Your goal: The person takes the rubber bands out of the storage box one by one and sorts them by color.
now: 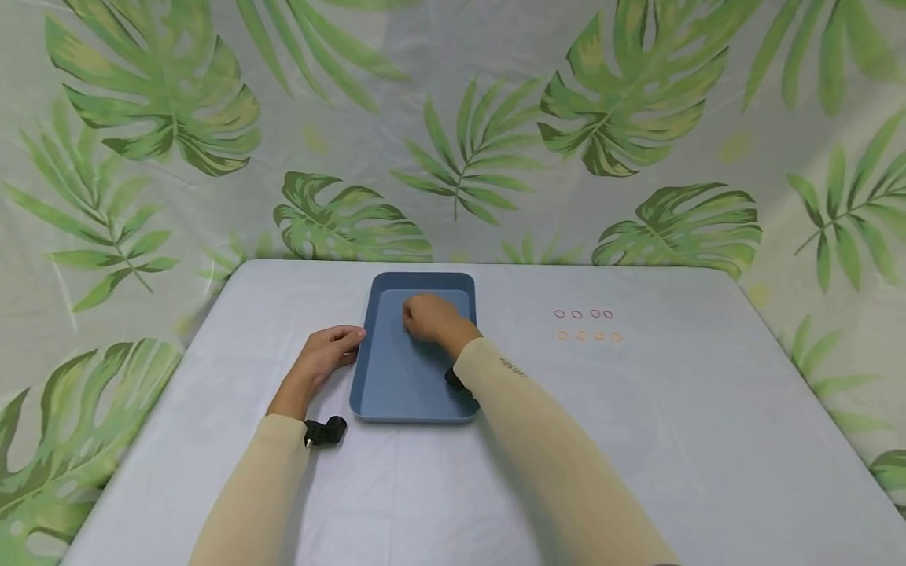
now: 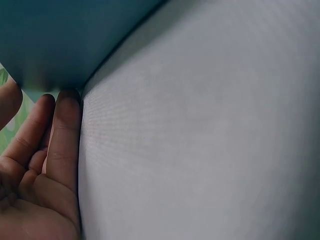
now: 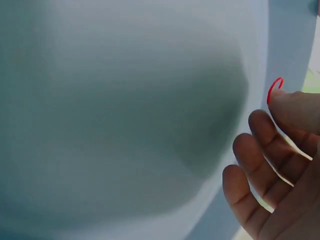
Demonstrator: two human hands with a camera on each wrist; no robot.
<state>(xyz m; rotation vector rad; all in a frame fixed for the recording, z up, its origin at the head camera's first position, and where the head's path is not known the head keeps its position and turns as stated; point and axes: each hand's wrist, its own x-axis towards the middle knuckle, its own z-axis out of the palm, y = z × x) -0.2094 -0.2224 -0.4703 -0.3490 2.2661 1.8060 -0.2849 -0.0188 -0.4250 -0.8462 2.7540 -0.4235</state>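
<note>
A blue rectangular tray lies on the white-covered table. My left hand is at its left side, fingertips right at the outer wall; in the left wrist view the fingers are nearly straight under the rim. Over the far part of the tray, my right hand pinches a small red rubber band. The band's loop sticks out past the thumb tip in the right wrist view, while the other fingers are loosely bent. In the head view the hand hides this band.
Right of the tray lie two rows of small rubber bands: red bands farther back and orange bands nearer. A leaf-patterned cloth hangs behind the table. Black wrist cameras sit at both cuffs.
</note>
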